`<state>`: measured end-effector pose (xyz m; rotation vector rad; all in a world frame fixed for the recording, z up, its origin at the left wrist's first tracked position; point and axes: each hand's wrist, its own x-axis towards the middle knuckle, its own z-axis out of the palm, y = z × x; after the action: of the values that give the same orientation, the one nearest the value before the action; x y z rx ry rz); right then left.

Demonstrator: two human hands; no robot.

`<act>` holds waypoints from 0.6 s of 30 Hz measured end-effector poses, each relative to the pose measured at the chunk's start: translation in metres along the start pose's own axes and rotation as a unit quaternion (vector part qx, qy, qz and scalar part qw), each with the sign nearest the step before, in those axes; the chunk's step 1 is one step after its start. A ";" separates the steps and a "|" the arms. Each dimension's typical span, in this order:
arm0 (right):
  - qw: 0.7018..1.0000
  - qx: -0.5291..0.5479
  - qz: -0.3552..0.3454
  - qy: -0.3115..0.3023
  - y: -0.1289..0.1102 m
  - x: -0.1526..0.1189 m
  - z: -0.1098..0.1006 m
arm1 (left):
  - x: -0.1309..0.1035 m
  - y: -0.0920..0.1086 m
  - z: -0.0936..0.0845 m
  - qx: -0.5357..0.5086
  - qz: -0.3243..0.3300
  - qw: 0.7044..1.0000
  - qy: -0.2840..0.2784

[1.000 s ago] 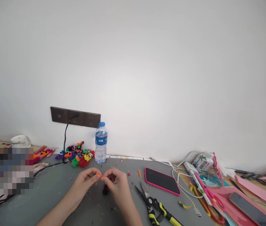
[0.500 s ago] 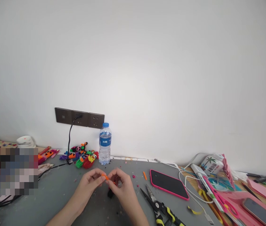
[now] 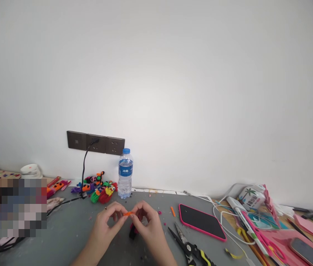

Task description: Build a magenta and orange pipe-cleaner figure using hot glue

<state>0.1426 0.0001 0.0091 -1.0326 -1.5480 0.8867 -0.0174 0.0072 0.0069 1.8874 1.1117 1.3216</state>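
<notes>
Between both hands is a short orange piece of pipe cleaner [image 3: 128, 213], fuzzy-looking and small. My left hand [image 3: 111, 221] pinches its left end with thumb and forefinger. The other end sits in the pinch of my right hand [image 3: 146, 221]. Under the right hand's fingers a black and dark-red fuzzy piece [image 3: 133, 232] shows, partly hidden; whether that hand also holds it I cannot tell. A second orange strip [image 3: 173, 211] lies on the grey mat [image 3: 62, 229], to the right of my hands.
Pliers [image 3: 188, 247] lie open at front right, near a pink-cased phone [image 3: 202, 221] and white cables [image 3: 228, 231]. A water bottle [image 3: 125, 173] stands by the wall, beside colourful fuzzy figures [image 3: 105, 192]. Pink scissors [image 3: 269, 242] are at far right. A blurred patch covers the left.
The orange piece is now stretched level between my two pinches, and the hands sit slightly further apart. The whole view has shifted a little down and right.
</notes>
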 end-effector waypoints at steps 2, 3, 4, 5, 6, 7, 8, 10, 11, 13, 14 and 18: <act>1.000 0.009 0.001 -0.002 0.003 0.000 0.001 | 0.000 0.000 0.001 0.002 0.003 1.000 0.002; 1.000 0.014 0.001 -0.004 0.005 0.000 0.002 | 0.000 -0.001 0.002 0.002 0.004 1.000 0.002; 1.000 0.018 0.000 -0.006 0.006 0.000 0.002 | 0.000 -0.001 0.002 0.002 0.006 1.000 0.001; 1.000 0.022 -0.002 -0.008 0.006 0.001 0.002 | 0.000 -0.002 0.002 0.001 0.006 1.000 0.000; 1.000 0.025 -0.003 -0.011 0.007 0.001 0.002 | 0.000 -0.003 0.003 -0.001 0.006 1.000 -0.002; 0.999 0.028 -0.003 -0.016 0.006 0.001 0.001 | 0.000 -0.003 0.002 -0.004 0.006 1.000 -0.004; 0.999 0.032 -0.001 -0.021 0.006 0.001 0.001 | 0.000 -0.003 0.002 -0.010 0.004 1.000 -0.008; 0.998 0.044 0.004 -0.034 0.006 0.001 -0.001 | 0.000 -0.002 0.002 -0.025 -0.005 0.999 -0.020; 0.998 0.051 0.009 -0.042 0.006 0.001 -0.002 | 0.000 0.000 0.001 -0.034 -0.012 0.999 -0.026; 0.996 0.071 0.018 -0.058 0.007 0.001 -0.003 | 0.000 0.002 0.001 -0.052 -0.030 0.998 -0.034; 0.994 0.082 0.023 -0.064 0.008 0.002 -0.004 | 0.000 0.003 0.002 -0.059 -0.038 0.997 -0.035; 0.987 0.134 0.039 -0.076 0.009 0.001 -0.004 | 0.001 0.002 0.003 -0.084 -0.059 0.994 -0.035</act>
<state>0.1480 0.0050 0.0018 -0.8524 -1.4714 1.2157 -0.0142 0.0070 0.0075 1.7064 1.0262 1.2326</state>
